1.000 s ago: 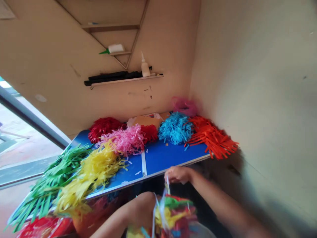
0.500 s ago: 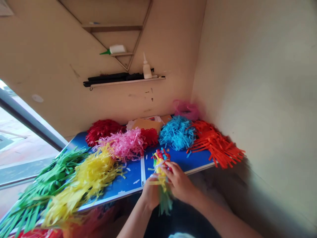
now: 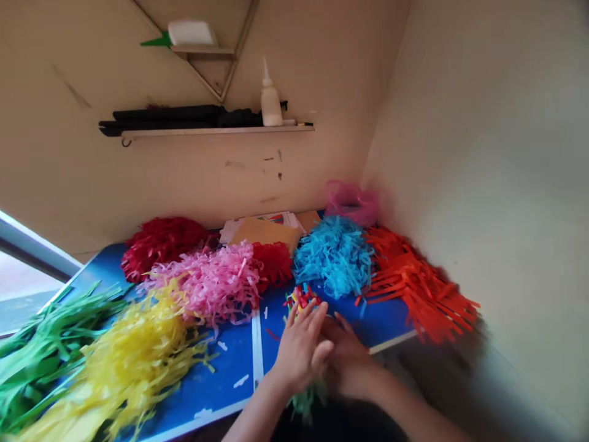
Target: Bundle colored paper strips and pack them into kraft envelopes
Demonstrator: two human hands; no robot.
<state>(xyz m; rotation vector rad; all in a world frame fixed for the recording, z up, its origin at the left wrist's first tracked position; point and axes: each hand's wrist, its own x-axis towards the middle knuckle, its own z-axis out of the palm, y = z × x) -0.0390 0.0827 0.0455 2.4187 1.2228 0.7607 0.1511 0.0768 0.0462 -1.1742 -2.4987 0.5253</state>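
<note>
Multicoloured paper strips (image 3: 301,299) in a tight bundle sit pressed between the 2 hands, just above a blue folding table (image 3: 234,359) near its front edge. The left hand (image 3: 301,353) lies fingers spread against the bundle, and the right hand (image 3: 350,362) curls behind it, both blurred. Just beyond lie loose mounds of blue shreds (image 3: 334,258), pink shreds (image 3: 207,282) and orange-red strips (image 3: 414,288).

Blue table (image 3: 221,368), shredded paper heaps (image 3: 207,282), cardboard sheet (image 3: 264,234)

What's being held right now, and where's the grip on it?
A bundle of multicoloured paper strips, gripped around its middle between the left hand and right hand; its ends stick out above and below. Blur hides exact finger placement.
</note>
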